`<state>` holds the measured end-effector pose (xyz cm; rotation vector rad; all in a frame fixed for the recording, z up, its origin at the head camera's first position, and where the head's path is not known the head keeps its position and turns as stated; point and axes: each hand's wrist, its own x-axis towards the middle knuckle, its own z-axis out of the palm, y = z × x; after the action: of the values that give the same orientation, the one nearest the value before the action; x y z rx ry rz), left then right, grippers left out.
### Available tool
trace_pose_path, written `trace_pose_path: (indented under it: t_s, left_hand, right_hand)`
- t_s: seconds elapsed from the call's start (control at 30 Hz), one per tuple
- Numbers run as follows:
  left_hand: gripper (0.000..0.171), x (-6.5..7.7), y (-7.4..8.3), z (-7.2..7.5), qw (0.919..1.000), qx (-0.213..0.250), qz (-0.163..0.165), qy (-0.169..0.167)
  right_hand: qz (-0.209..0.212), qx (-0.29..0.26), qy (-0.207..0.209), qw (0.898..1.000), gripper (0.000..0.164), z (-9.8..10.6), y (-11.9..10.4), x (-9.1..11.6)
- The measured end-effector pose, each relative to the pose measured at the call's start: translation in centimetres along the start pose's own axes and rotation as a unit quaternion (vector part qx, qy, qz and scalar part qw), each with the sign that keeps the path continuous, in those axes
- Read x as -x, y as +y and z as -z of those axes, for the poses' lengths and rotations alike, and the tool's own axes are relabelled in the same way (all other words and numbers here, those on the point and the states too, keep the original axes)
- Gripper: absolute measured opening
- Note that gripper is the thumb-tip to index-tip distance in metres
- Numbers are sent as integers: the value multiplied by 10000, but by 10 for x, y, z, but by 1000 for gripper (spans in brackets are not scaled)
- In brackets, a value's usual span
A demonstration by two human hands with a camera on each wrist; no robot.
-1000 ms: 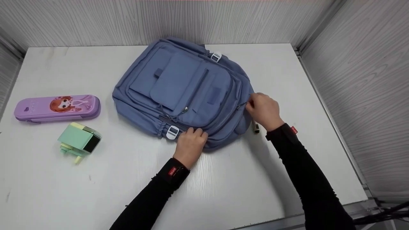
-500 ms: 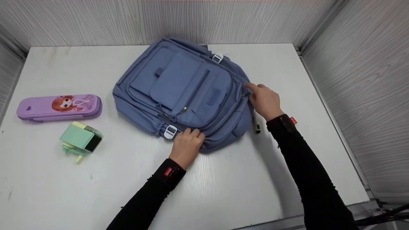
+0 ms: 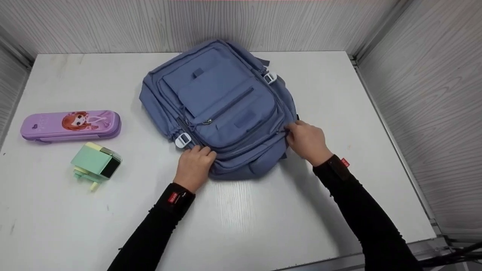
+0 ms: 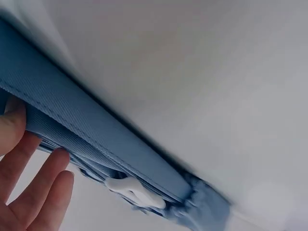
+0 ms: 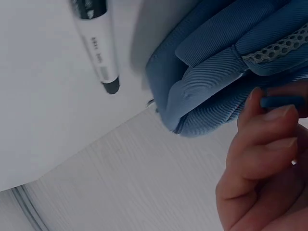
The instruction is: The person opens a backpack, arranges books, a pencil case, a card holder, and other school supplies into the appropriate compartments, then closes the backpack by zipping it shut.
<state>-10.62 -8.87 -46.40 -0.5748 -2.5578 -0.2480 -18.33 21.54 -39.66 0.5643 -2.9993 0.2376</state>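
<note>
A blue backpack (image 3: pixel 226 94) lies front side up on the white table, tilted, with its top end toward me. At its left side my left hand (image 3: pixel 194 167) grips the edge, close to a white buckle (image 3: pixel 183 140). In the left wrist view the thumb presses on the seam, and the fingers lie along the fabric below. My right hand (image 3: pixel 307 142) is at the right end of the zipper. Its fingers pinch a small blue zipper pull (image 5: pixel 281 101), seen in the right wrist view. Mesh trim and folded padded fabric show beside that hand.
A purple pencil case (image 3: pixel 52 126) with a doll picture lies at the left. In front of it stands a light green, boxy pencil sharpener (image 3: pixel 90 162) with yellow parts. A white marker (image 5: pixel 98 48) with dark ends lies beside the backpack. Wood-grain panels (image 3: pixel 188 26) wall the table.
The backpack has turned clockwise, its near end swinging left. My left hand moved left with its edge. The right hand went down and slightly left. The marker is now out of sight in the head view.
</note>
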Motion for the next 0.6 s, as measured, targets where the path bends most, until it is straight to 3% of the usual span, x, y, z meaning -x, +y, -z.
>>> trace_pose_path:
  t_s: [0.17, 0.37, 0.6]
  left_hand:
    - [13, 6, -29, 1, 9998, -19, 214, -12]
    - [15, 6, -58, 3, 9979, 16, 637, -128]
    - [15, -2, -67, 9, 9939, -58, 974, -509]
  right_hand:
    - [540, 46, 264, 9982, 10, -5, -24, 20]
    - [1033, -191, 389, 9937, 8, -8, -52, 36]
    - [1287, -276, 455, 9903, 11, -15, -69, 41]
